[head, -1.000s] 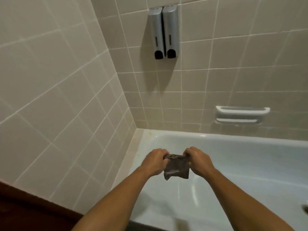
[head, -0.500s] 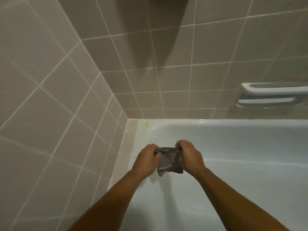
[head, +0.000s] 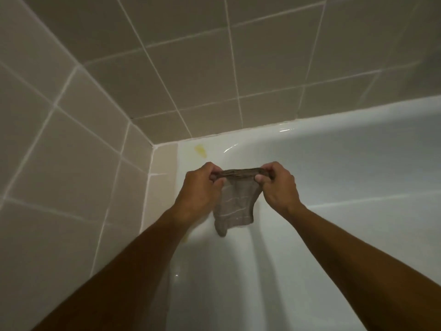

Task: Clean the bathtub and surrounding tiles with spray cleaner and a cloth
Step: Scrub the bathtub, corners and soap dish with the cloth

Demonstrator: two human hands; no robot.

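Left hand: the left hand pinches the left end of the cloth's top edge, fingers and thumb curled round the bunched fabric.
Right hand: the right hand pinches the right end of that edge in the same way; the two hands are level and a little apart, the edge pulled between them.
Cloth: the cloth is brownish grey, with faint pale stripes; it hangs from both hands over the tub's corner, its lower left tip drooping lowest.
Tub: the white tub lies below and to the right, with a yellow stain on its rim just beyond the left hand.
Tiles: beige tiles with pale grout fill the walls at left and behind, meeting at the corner above the stain.
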